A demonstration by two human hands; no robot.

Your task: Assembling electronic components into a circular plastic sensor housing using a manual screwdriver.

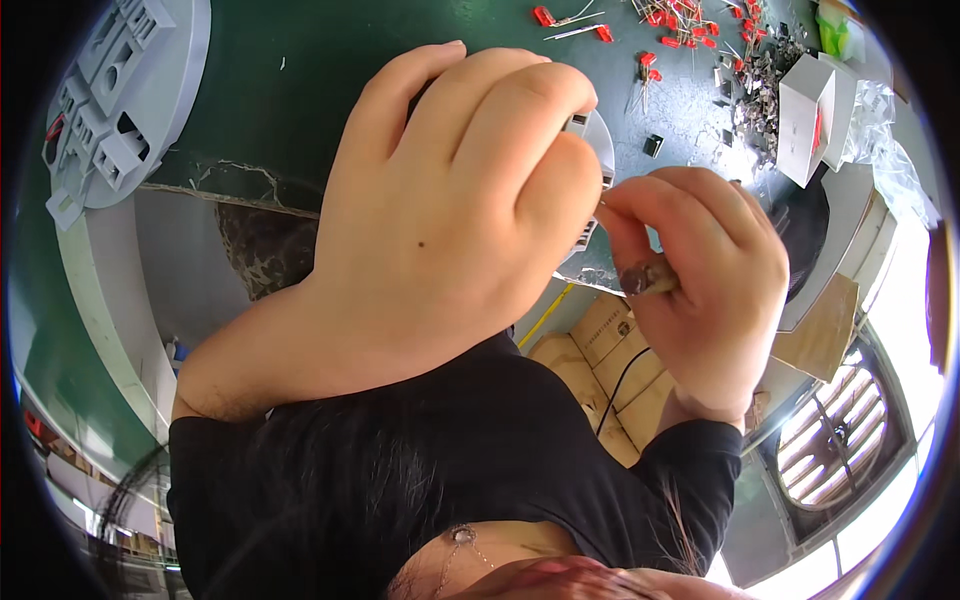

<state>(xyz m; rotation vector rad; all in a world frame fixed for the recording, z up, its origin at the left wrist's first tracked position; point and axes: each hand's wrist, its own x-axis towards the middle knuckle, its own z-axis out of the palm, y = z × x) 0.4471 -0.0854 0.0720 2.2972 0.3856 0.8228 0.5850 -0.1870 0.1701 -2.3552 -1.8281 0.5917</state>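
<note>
My left hand (pixel 455 205) is curled over a light grey plastic part (pixel 604 150) at the table's near edge. Only a curved rim and some slots of that part show past my knuckles. Close against it on the right, my right hand (pixel 715 245) has thumb and forefinger pinched together at the part's edge. Whatever sits between those fingertips is too small and too covered to name. A brownish, stubby object (pixel 650 277) shows under the curled fingers of my right hand; its kind is unclear.
Red two-legged components (pixel 685 22) lie scattered at the far right of the green table (pixel 270 90). Beside them are a heap of small metal clips (pixel 765 100) and an open white box (pixel 806 120). A larger grey round housing (pixel 150 95) stands far left. Cardboard boxes (pixel 590 350) are below.
</note>
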